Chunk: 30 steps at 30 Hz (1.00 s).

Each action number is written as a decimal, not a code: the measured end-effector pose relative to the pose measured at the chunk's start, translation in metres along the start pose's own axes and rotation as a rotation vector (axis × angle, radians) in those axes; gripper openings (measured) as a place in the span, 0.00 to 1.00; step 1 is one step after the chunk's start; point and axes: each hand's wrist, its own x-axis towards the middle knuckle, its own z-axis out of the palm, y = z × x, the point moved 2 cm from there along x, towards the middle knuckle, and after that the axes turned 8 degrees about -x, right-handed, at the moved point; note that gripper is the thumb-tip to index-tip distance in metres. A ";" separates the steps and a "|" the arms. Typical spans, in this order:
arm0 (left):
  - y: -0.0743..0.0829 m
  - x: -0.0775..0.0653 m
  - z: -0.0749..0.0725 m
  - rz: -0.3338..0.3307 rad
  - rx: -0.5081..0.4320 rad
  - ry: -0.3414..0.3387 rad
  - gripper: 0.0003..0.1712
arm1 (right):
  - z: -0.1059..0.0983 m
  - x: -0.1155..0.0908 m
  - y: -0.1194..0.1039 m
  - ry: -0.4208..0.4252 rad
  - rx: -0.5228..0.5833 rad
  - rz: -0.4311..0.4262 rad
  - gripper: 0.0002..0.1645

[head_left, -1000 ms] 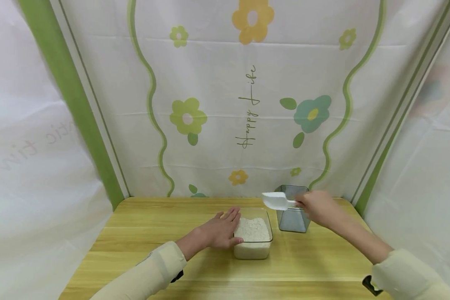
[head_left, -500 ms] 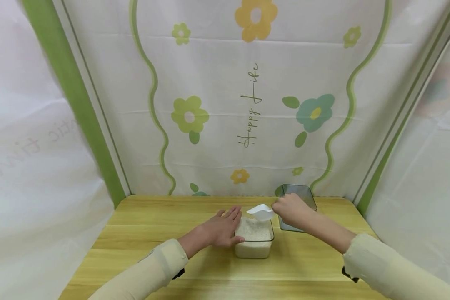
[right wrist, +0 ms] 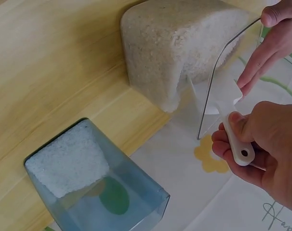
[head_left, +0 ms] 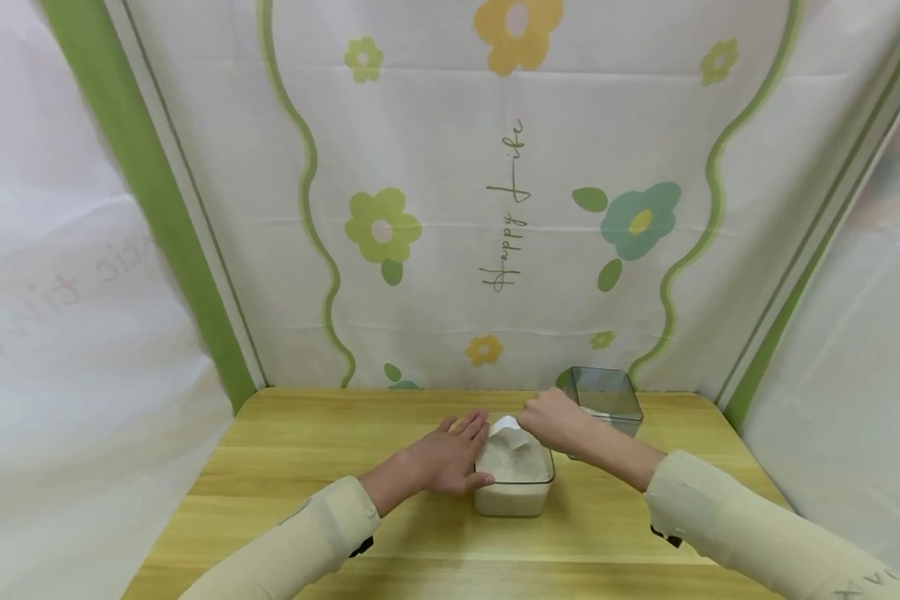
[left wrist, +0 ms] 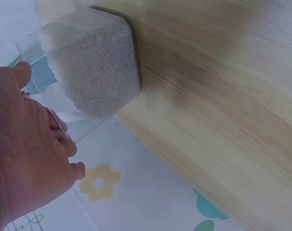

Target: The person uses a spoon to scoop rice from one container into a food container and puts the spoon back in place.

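My right hand (head_left: 558, 419) grips the handle of a white scoop (right wrist: 236, 139), its fingers curled round it and the thumb on top. The scoop's bowl reaches into a clear square container (head_left: 525, 482) and dips into pale, rice-like grains (head_left: 506, 462). My left hand (head_left: 450, 458) rests on that container's left side with fingers extended and the thumb over the near rim. In the left wrist view its fingers (left wrist: 64, 139) lie against the clear wall. A bluish see-through container (right wrist: 131, 192) stands right of the clear one, holding some white grains at its bottom.
Both containers stand on a wooden table (head_left: 330, 433). A white curtain (head_left: 435, 292) printed with flowers and lettering hangs behind the table's far edge. More white fabric (head_left: 855, 350) hangs at the sides.
My right hand has carried the scoop left, from above the bluish container, and down into the grains in the clear one. My left hand has stayed on the clear container.
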 end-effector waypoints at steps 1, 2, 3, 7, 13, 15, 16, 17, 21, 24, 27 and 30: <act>0.000 0.000 0.000 0.001 0.001 -0.002 0.50 | 0.001 0.001 0.000 -0.005 0.020 -0.002 0.22; 0.000 0.001 -0.001 0.001 -0.001 -0.003 0.50 | 0.003 0.002 0.000 -0.014 0.042 0.000 0.22; 0.001 0.001 -0.001 0.000 -0.002 -0.006 0.50 | 0.004 0.003 0.000 -0.024 0.073 0.004 0.21; 0.001 0.002 -0.002 -0.011 0.006 -0.014 0.50 | 0.008 0.004 0.001 -0.085 0.233 0.021 0.18; 0.000 0.002 -0.001 -0.025 0.003 -0.021 0.50 | 0.008 0.005 0.002 -0.171 0.477 0.031 0.32; 0.000 0.001 -0.001 -0.029 0.000 -0.023 0.50 | 0.006 0.005 0.003 -0.175 0.531 0.016 0.34; 0.000 0.001 -0.001 -0.029 -0.002 -0.024 0.50 | 0.005 0.004 0.003 -0.169 0.549 0.005 0.35; 0.000 0.001 -0.001 -0.029 -0.004 -0.024 0.50 | 0.004 0.003 0.004 -0.163 0.564 -0.004 0.35; 0.002 0.000 -0.003 -0.031 -0.008 -0.028 0.50 | 0.001 0.001 0.007 -0.166 0.627 -0.017 0.33; 0.002 0.000 -0.004 -0.035 -0.007 -0.031 0.50 | 0.004 -0.001 0.009 -0.242 0.737 0.030 0.30; 0.002 0.002 -0.004 -0.031 -0.009 -0.026 0.50 | 0.007 -0.005 0.009 -0.318 0.863 0.103 0.28; 0.001 0.002 -0.002 -0.032 -0.014 -0.029 0.51 | 0.010 -0.009 0.008 -0.365 0.973 0.161 0.25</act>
